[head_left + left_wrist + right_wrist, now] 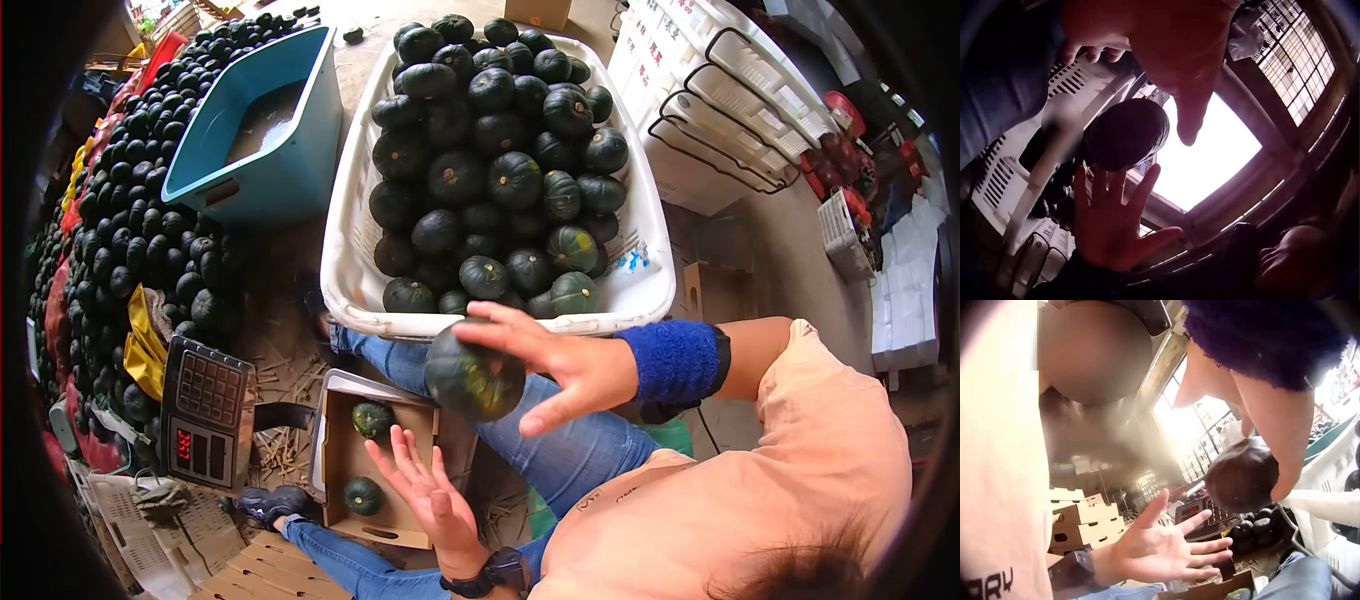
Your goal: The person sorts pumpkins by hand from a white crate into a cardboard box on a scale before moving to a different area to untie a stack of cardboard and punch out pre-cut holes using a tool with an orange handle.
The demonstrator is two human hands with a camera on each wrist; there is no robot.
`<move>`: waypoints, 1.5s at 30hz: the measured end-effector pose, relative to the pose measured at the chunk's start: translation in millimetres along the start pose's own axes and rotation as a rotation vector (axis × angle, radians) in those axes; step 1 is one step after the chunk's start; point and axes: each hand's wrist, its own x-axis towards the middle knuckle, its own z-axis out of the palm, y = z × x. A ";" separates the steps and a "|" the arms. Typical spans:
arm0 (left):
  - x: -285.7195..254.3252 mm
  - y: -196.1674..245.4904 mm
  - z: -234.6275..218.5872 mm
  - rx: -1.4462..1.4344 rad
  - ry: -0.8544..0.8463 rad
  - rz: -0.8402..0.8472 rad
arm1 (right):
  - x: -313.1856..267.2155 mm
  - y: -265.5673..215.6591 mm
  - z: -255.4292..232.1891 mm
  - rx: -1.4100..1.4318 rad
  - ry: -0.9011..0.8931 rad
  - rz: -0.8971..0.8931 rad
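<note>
A dark green squash [475,375] is beside the fingers of my right hand [580,370], whose fingers and thumb are spread apart rather than curled round it. In the left wrist view the squash [1129,134] appears just past those spread fingertips. My left hand [435,495] is held palm up with its fingers apart and nothing in it, over an open cardboard box [340,480]. Two squashes lie in that box, one near the far end [372,419] and one near the front [363,495]. A white plastic basket [655,240] heaped with similar squashes stands ahead.
A digital scale [208,410] with a lit red display stands left of the box. A blue tub [260,190] is beyond it, beside a big pile of squashes [130,200]. Stacked white crates [720,100] stand at the back right, and flat cardboard boxes [265,572] at lower left.
</note>
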 end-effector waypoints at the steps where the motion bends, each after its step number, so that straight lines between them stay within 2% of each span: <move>1: -1.5 0.3 11.9 -0.159 -0.101 0.051 | -0.4 -1.4 -1.5 -0.008 -0.089 -0.044; 2: -3.7 0.3 10.7 -0.074 0.020 0.034 | 1.2 -2.0 -6.4 -0.019 -0.180 -0.089; 3: -2.1 -1.8 -9.9 -0.035 0.241 -0.034 | 3.5 -2.1 -12.7 -0.030 -0.274 -0.133; 4: -0.2 -8.1 -33.4 -0.051 0.283 -0.076 | 6.1 10.9 -23.7 -0.117 0.010 -0.081; 5: 0.3 -12.1 -55.3 -0.068 0.326 -0.116 | 12.6 30.7 -48.3 -0.327 0.184 -0.065; 6: -2.3 -10.7 -71.6 -0.036 0.352 -0.194 | 19.0 50.8 -77.9 -0.416 0.280 0.047; 7: -7.0 -9.6 -89.8 -0.004 0.378 -0.273 | 27.4 73.7 -104.4 -0.430 0.425 0.257; 8: -13.1 -24.9 -122.7 0.120 0.484 -0.296 | 35.4 107.3 -131.0 -0.469 0.593 0.361; 10: -22.0 -40.5 -174.6 0.321 0.496 -0.457 | 57.7 148.3 -173.6 -0.665 0.701 0.579; 11: -27.1 -47.1 -196.0 0.425 0.501 -0.538 | 71.0 158.3 -182.8 -0.603 0.727 0.707; 13: -36.2 -67.3 -236.5 0.610 0.424 -0.528 | 96.3 162.9 -172.2 -0.783 0.666 0.913; 14: -37.5 -72.1 -242.8 0.700 0.385 -0.524 | 107.1 166.9 -163.7 -0.813 0.718 0.946; 17: -35.2 -76.1 -244.3 0.892 0.355 -0.457 | 106.3 170.2 -161.5 -0.786 0.776 0.865; 18: -34.3 -76.3 -239.5 0.946 0.345 -0.465 | 99.5 171.7 -161.3 -0.799 0.733 0.727; 21: -34.1 -81.0 -236.1 1.215 0.314 -0.428 | 78.1 169.1 -170.1 -0.399 0.690 0.309; 22: -35.8 -83.0 -240.8 1.257 0.334 -0.411 | 71.8 153.7 -167.6 -0.116 0.715 0.229; 23: -39.3 -86.1 -249.0 1.299 0.351 -0.392 | 64.4 131.5 -158.2 0.479 0.693 0.251; 25: -41.5 -87.6 -251.0 1.420 0.369 -0.411 | 34.8 115.8 -157.6 1.184 0.239 0.220; 27: -39.6 -91.0 -238.2 1.568 0.380 -0.482 | 24.5 91.0 -139.4 1.387 0.080 0.076; 28: -37.2 -86.5 -222.4 1.569 0.389 -0.571 | 17.2 75.5 -126.7 1.446 0.054 0.065; 29: -34.5 -83.5 -208.5 1.577 0.398 -0.584 | 14.4 70.9 -112.6 1.503 0.099 0.060; 31: -35.0 -76.7 -191.7 1.600 0.423 -0.623 | 11.1 64.5 -93.4 1.598 0.014 0.005; 34: -36.7 -76.4 -193.6 1.541 0.430 -0.585 | 11.0 64.4 -72.1 1.685 -0.172 -0.065; 36: -41.0 -71.7 -189.7 1.515 0.437 -0.560 | 11.5 65.9 -61.8 1.705 -0.199 -0.077; 39: -42.9 -67.6 -186.4 1.319 0.378 -0.335 | 17.4 64.2 -46.9 1.716 -0.164 -0.056; 41: -38.1 -51.8 -153.9 0.886 0.380 -0.198 | 21.7 56.0 -31.3 1.715 -0.077 0.008; 42: -36.5 -50.3 -139.3 0.649 0.343 -0.129 | 21.3 49.7 -20.8 1.449 0.085 0.092; 43: -34.6 -31.2 -97.0 0.405 0.309 -0.099 | 24.8 37.4 -0.8 1.170 0.130 0.050; 44: -31.0 -13.0 -54.9 0.160 0.271 -0.065 | 23.2 22.6 17.5 0.995 0.044 0.042; 45: -24.5 -11.9 -35.4 0.088 0.238 0.038 | 23.5 14.2 26.7 0.819 -0.039 0.033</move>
